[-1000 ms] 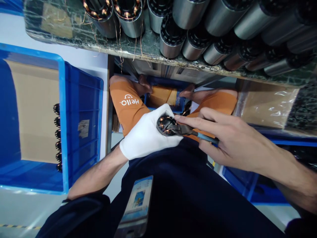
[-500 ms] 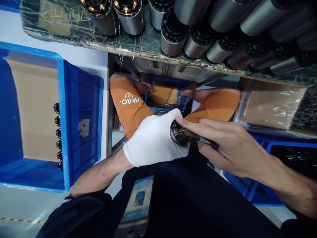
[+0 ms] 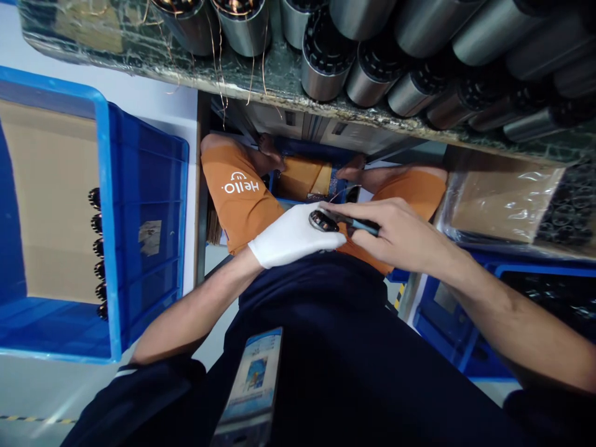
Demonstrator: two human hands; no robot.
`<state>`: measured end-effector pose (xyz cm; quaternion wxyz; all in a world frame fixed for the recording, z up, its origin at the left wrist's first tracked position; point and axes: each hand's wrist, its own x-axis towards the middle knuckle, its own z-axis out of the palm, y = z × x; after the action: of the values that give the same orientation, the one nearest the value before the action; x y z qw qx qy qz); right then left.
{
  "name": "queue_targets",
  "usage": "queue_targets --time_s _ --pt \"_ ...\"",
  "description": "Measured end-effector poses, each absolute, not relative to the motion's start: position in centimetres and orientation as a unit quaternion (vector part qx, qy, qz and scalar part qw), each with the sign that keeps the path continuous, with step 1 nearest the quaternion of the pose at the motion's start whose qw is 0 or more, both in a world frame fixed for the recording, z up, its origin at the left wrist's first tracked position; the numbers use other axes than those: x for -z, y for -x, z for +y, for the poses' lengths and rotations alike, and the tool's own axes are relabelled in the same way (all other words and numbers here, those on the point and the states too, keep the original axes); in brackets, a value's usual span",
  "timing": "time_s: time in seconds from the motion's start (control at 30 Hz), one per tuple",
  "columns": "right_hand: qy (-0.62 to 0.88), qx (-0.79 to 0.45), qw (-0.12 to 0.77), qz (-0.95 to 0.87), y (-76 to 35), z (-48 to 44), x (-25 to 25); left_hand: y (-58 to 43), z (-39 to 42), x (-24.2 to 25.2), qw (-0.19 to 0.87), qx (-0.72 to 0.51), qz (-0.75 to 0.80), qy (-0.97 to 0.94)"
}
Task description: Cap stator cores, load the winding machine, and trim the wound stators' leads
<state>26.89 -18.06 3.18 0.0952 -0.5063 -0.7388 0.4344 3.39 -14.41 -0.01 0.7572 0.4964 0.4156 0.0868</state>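
Observation:
My left hand [image 3: 291, 237], in a white glove, is closed around a small metal stator [image 3: 322, 220] with copper windings, held over my lap. My bare right hand [image 3: 395, 233] grips a blue-handled tool [image 3: 361, 226] whose dark tip rests at the stator's open end. A thin copper wire rises from the stator toward the upper right. Both hands meet just above my dark trousers.
A workbench edge [image 3: 279, 93] overhead carries several steel stator cylinders [image 3: 326, 68]. A blue crate [image 3: 139, 217] lined with cardboard stands at left, more blue crates [image 3: 447, 329] at right. Orange slippers [image 3: 237, 192] show below, and a phone [image 3: 254, 379] lies on my lap.
Both hands have moved away from me and slightly up with the stator and tool. The stator has tilted, so its open end shows less.

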Motion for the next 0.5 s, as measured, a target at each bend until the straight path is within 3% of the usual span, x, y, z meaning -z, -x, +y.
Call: queue_targets --time_s 0.13,0.23,0.37,0.5 --pt "0.505 -0.473 0.175 -0.700 -26.1 -17.5 -1.5 -3.8 -15.4 2.0 0.855 -0.126 0.407 -0.295" --pt "0.508 -0.493 0.219 -0.671 -25.5 -17.7 -1.3 -3.3 -16.6 1.9 0.844 -0.166 0.398 -0.320" --pt "0.493 -0.642 0.240 -0.536 -26.0 -17.7 -1.1 -1.0 -17.3 0.7 0.704 -0.268 0.433 -0.494" --pt "0.419 -0.762 0.202 -0.452 -25.3 -17.7 -1.1 1.2 -17.1 -0.8 0.510 -0.231 0.339 -0.756"
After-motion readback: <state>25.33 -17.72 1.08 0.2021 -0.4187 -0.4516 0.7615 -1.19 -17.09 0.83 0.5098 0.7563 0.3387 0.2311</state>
